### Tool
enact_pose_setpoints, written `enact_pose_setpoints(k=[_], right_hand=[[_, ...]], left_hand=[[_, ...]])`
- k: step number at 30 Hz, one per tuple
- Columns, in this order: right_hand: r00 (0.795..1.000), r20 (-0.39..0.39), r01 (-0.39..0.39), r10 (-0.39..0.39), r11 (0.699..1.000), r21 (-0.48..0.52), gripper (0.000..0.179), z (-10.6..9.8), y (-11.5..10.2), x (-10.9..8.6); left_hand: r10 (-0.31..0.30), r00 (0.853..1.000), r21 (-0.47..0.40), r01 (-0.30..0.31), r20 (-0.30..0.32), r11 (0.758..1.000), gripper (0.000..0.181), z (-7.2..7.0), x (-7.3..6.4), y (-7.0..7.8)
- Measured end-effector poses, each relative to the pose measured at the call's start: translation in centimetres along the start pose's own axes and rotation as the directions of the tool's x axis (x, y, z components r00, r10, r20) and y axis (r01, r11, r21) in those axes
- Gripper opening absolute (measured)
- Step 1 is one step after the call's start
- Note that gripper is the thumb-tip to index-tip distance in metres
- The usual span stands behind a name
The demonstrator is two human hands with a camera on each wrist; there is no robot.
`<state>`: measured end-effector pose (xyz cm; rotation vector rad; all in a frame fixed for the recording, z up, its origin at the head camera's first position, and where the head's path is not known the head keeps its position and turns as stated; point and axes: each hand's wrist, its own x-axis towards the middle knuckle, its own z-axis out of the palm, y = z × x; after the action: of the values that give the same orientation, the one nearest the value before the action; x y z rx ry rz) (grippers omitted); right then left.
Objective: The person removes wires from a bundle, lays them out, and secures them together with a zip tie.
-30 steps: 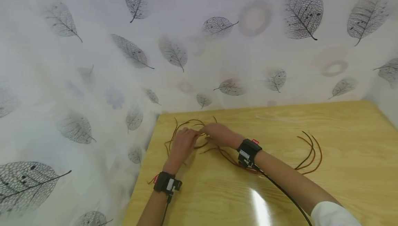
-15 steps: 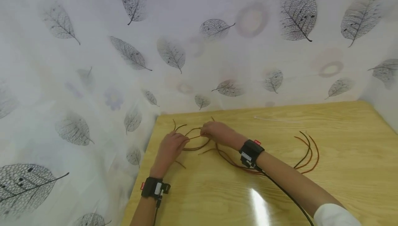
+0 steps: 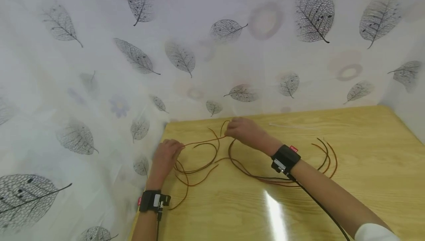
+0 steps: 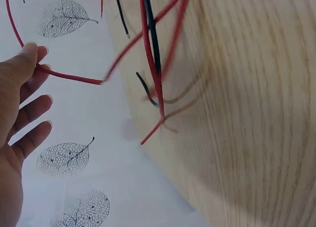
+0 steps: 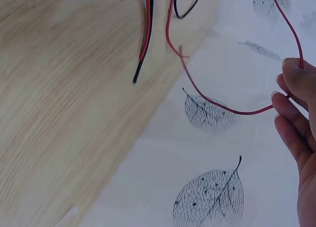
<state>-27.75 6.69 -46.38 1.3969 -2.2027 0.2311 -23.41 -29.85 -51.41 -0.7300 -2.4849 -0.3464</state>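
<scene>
One worktop (image 3: 365,138) fills the lower part of my feed, loose wires (image 3: 259,177) curving across its middle. The left hand (image 3: 165,157) sits near its left edge, the right hand (image 3: 247,132) near its back edge; each grip is narrowed to a pinch on the red wire (image 3: 204,142) strung between them. I'd judge this as separating that wire; the next move calls for gentle, even tension.
</scene>
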Motion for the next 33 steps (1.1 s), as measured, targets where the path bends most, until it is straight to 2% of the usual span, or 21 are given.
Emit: enact_pose_setpoints(k=[5, 14, 21, 25, 28, 33], right_hand=[[0.999, -0.027, -0.016, 0.016, 1.0, 0.01, 0.021, -1.4, 0.6, -1.3], [0.997, -0.057, -0.062, 0.061, 0.998, -0.019, 0.025, -3.0, 1.9, -4.2], [0.993, -0.041, -0.116, 0.114, 0.992, -0.043, 0.027, -4.5, 2.3, -8.1], [0.995, -0.024, -0.103, 0.102, 0.992, -0.07, 0.029, -5.6, 2.3, -10.3], [0.995, -0.019, -0.103, 0.102, 0.99, -0.095, 0.032, -6.4, 2.7, -12.1], [0.991, -0.043, -0.133, 0.128, 0.98, -0.149, 0.039, -8.5, 3.6, -15.0]], left_hand=[[-0.031, 0.999, -0.005, 0.031, 0.016, 1.0, 0.016, -0.1, 0.2, -0.3], [-0.033, 0.999, -0.006, 0.033, 0.033, 0.999, 0.015, 0.4, 0.5, -0.4], [0.044, 0.999, -0.068, -0.046, -0.025, 0.997, 0.018, 0.8, 1.6, 0.6], [0.071, 0.996, -0.089, -0.075, -0.052, 0.993, 0.016, 0.7, 2.7, 1.7], [0.076, 0.996, -0.068, -0.079, -0.052, 0.995, 0.017, 0.6, 3.2, 2.0], [0.072, 0.997, -0.058, -0.073, -0.016, 0.996, 0.016, 0.6, 3.6, 2.3]])
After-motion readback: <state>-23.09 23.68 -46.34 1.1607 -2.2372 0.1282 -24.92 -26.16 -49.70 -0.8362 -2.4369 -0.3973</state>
